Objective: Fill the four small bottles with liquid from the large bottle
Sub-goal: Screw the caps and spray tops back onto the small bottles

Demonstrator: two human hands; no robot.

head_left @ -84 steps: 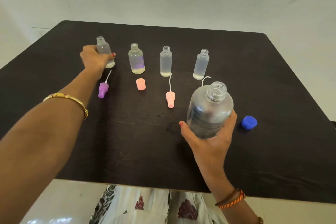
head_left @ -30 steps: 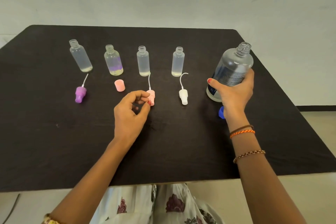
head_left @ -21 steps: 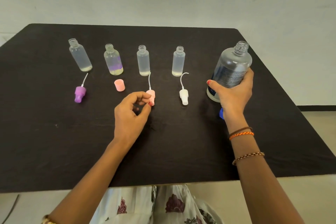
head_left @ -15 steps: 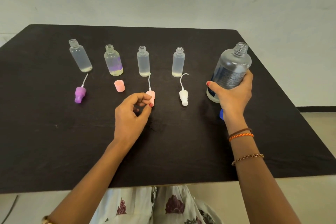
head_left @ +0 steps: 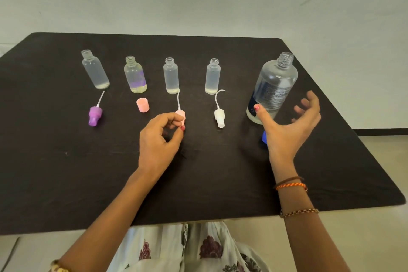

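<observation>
Large bottle released; pink spray cap pinched.
My right hand [head_left: 287, 130] fingers are spread beside the upright large bottle [head_left: 273, 86] on the tabletop [head_left: 66, 172]; my left hand [head_left: 157, 143] pinches the pink spray cap [head_left: 181, 115].

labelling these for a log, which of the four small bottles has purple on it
The second small bottle from the left, behind the pink cap. Its lower half shows a purple patch; the other three look plain and clear.

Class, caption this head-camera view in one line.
Right hand open beside large clear bottle; left hand pinches pink spray cap.
</observation>
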